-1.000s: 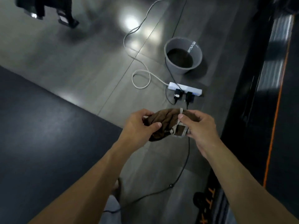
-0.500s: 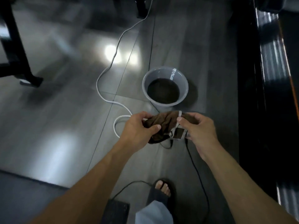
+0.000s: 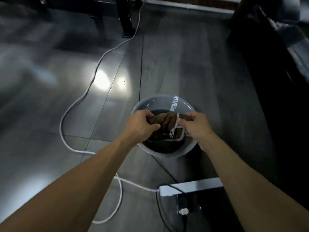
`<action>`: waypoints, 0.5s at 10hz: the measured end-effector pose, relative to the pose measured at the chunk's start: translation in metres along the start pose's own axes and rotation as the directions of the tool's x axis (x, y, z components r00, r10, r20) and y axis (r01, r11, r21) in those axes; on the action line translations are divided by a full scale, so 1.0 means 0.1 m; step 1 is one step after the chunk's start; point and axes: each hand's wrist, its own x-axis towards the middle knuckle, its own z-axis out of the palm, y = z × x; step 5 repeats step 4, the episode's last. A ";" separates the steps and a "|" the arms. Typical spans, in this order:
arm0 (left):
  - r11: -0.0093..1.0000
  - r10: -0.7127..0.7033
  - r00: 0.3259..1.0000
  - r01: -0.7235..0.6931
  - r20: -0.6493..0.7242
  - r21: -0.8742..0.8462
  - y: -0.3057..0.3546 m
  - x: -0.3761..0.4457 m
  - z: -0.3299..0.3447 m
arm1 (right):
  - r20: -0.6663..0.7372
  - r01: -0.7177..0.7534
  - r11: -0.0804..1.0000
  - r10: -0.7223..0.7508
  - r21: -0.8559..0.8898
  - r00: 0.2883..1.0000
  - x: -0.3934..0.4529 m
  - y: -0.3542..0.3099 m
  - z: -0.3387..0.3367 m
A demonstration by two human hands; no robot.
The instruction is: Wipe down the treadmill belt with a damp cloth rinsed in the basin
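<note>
The left hand (image 3: pixel 142 127) gripped one end of a bunched brown cloth (image 3: pixel 164 124), thumb laid across the fabric and fingers curled behind it. The right hand (image 3: pixel 194 125) pinched the other end near a pale trim strip. Together the hands held the cloth over the mouth of a grey basin (image 3: pixel 184 104), its lower folds hanging down toward the dark water inside; whether the fabric touched the water could not be told.

The basin sat on a glossy grey floor (image 3: pixel 175 64). A white cable (image 3: pixel 100 61) looped past its left side and ran to a white power strip (image 3: pixel 190 185) near the person, close to the basin, with a black cable running between them. The dark edge of the treadmill (image 3: pixel 275 81) lay along the right, well apart from the hands.

Judged from this, the task was at the rinsing stage. No wiping of the belt was visible; wringing the cloth out and carrying it over to the treadmill appeared to remain. Drips near the power strip looked like the main hazard.
</note>
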 end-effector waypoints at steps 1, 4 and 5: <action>0.988 0.072 0.997 -0.070 -0.009 0.137 -0.26 0.44 0.20 | -0.018 0.039 0.989 -0.042 -0.143 0.999 0.54 0.27 0.24; 0.887 0.225 0.974 -0.218 0.031 0.408 -0.53 0.57 0.38 | -0.040 0.247 0.904 -0.278 -0.348 0.960 0.33 0.07 0.07; 0.887 0.225 0.974 -0.218 0.031 0.408 -0.53 0.57 0.38 | -0.040 0.247 0.904 -0.278 -0.348 0.960 0.33 0.07 0.07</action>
